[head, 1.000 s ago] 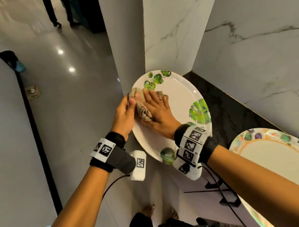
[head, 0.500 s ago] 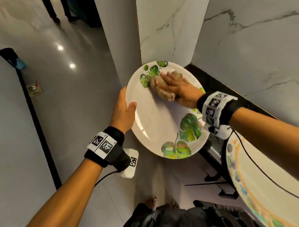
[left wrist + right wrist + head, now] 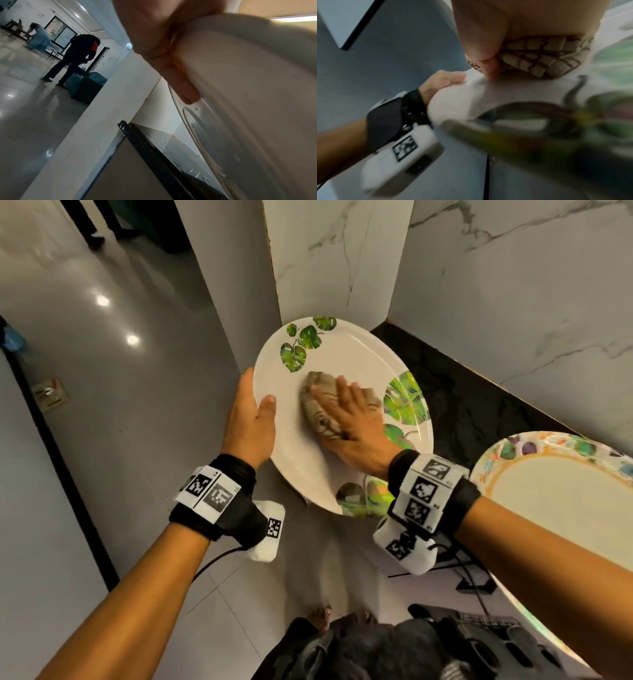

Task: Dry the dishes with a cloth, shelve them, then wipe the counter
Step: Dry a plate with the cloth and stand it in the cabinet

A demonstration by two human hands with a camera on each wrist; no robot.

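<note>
A white plate with green leaf prints (image 3: pixel 346 357) is held tilted in the air beside the black counter (image 3: pixel 462 392). My left hand (image 3: pixel 251 419) grips its left rim, thumb on the face, fingers behind on the underside (image 3: pixel 180 83). My right hand (image 3: pixel 352 419) lies flat on the plate's middle and presses a bunched beige checked cloth (image 3: pixel 317 409) against it. In the right wrist view the cloth (image 3: pixel 539 56) sits under my palm, with the thumb laid on it, on the blurred plate (image 3: pixel 462 97). The left hand (image 3: pixel 443 79) shows at the rim.
A second plate with a colourful fruit border (image 3: pixel 555 498) lies on the counter at the right. Marble walls (image 3: pixel 513 302) rise behind the counter. Glossy floor (image 3: pixel 137 405) stretches to the left. A person (image 3: pixel 78 54) stands far off.
My right hand slid the cloth from the plate's left rim to its upper edge, then down to the middle. The left hand kept its hold on the rim.
</note>
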